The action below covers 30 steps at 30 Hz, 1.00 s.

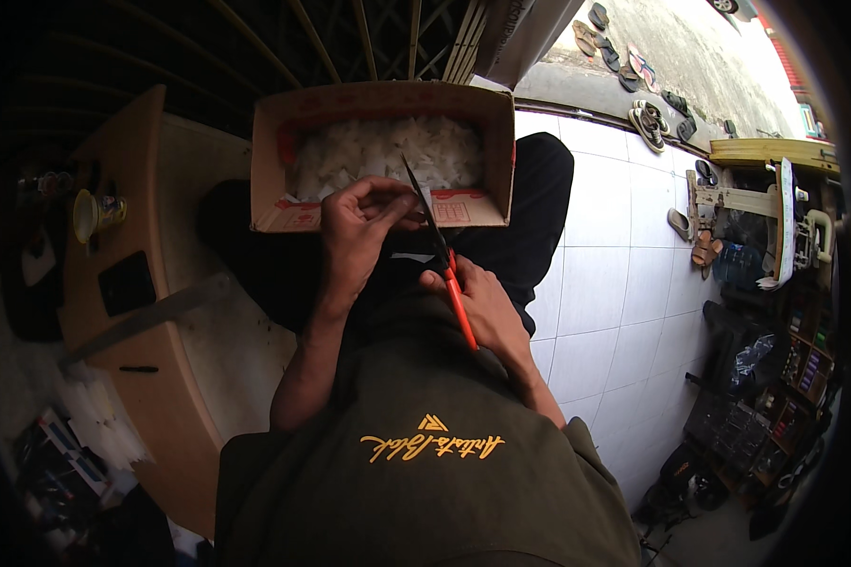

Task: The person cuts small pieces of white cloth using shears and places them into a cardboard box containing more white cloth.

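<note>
My right hand (485, 304) is closed around a pair of scissors (457, 295) with red-orange handles and dark blades. The blades point up and away, over the near edge of a cardboard box (506, 156). Close beside them, my left hand (361, 227) is pinched, its fingertips near the blades. What it grips is mostly hidden; a small pale bit shows by the blades. Inside the box lies a heap of small, whitish, translucent pieces (388, 151). The box rests between my legs, in front of my lap.
On the left is a wooden table (175, 416) with a dark phone-like slab (128, 283), a pen (139, 369) and a yellow-rimmed cup (99, 215). Dark bars stand behind the box. White floor tiles (600, 283) spread to the right, with shoes (647, 125) and crowded shelves (794, 378) beyond.
</note>
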Each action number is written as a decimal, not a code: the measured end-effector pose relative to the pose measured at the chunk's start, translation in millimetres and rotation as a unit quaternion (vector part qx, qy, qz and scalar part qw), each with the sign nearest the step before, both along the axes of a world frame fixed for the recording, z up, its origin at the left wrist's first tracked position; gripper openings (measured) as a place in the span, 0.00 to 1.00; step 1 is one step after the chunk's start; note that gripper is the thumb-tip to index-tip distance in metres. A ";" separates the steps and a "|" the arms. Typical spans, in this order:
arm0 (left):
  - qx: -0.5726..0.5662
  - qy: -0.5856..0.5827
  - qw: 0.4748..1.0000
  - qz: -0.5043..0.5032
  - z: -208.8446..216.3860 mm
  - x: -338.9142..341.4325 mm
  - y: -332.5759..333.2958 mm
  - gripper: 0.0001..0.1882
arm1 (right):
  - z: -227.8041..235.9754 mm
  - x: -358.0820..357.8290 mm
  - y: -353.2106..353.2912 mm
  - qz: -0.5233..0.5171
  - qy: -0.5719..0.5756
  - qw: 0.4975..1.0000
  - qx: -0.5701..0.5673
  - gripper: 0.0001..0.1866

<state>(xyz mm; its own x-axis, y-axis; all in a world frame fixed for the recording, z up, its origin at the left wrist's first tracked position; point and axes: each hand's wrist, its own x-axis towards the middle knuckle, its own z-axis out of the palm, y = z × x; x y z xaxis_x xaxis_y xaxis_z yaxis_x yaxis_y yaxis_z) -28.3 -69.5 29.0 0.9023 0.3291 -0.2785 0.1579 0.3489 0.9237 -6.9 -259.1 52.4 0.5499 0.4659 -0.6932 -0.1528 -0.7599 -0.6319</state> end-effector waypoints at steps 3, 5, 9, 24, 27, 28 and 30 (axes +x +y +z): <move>0.000 0.002 1.000 0.009 0.6 0.4 -2.4 0.07 | 3.5 4.3 0.0 0.017 0.013 1.000 -0.021 0.37; -0.006 -0.002 1.000 0.028 1.9 1.3 -3.6 0.08 | 9.7 6.7 4.4 -0.010 0.055 0.998 -0.003 0.39; -0.025 -0.022 0.998 0.051 4.7 1.5 -4.7 0.08 | -11.5 -7.8 -8.7 -0.004 0.024 0.997 0.074 0.39; 0.086 0.019 0.996 0.000 8.0 -3.7 -6.9 0.07 | -0.9 -2.8 -1.6 -0.016 0.011 0.998 0.060 0.36; 0.098 0.045 0.994 -0.005 7.8 -0.8 2.4 0.09 | -5.3 -5.5 -5.2 -0.036 0.047 0.996 0.061 0.33; 0.125 0.061 0.990 -0.010 9.1 2.4 13.3 0.10 | -10.8 -6.9 -7.0 -0.037 0.046 0.996 0.060 0.34; 0.299 0.088 0.950 -0.023 4.7 9.5 38.9 0.12 | -20.9 -9.1 -10.5 -0.037 0.045 0.996 0.061 0.35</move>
